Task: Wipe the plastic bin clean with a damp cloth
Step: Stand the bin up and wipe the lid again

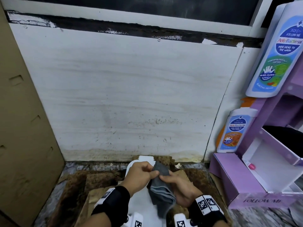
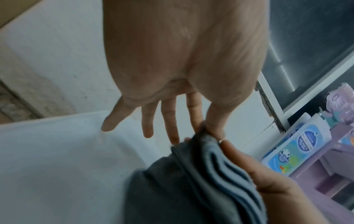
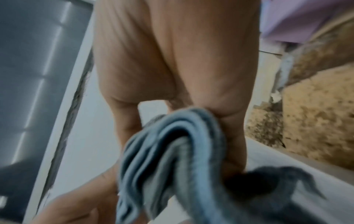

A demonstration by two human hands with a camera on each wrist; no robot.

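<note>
A folded grey cloth [image 1: 161, 190] hangs between both hands above a white plastic bin [image 1: 139, 203] that lies on the floor at the bottom centre. My left hand [image 1: 147, 172] pinches the cloth's top corner between thumb and forefinger. In the left wrist view the left hand [image 2: 208, 128] shows this pinch, with the other fingers spread straight over the bin [image 2: 47, 159]. My right hand [image 1: 170, 181] grips the cloth's folded layers from the right, thumb on top. The right wrist view shows the cloth [image 3: 168, 151] bunched in the right hand [image 3: 229, 136].
A brown cardboard sheet [image 1: 24, 128] leans at the left. A stained white tiled wall [image 1: 131, 95] stands ahead. A purple display stand [image 1: 270, 161] with body-wash bottle cutouts [image 1: 234, 131] crowds the right. Torn brown cardboard pieces [image 1: 98, 179] lie on the floor around the bin.
</note>
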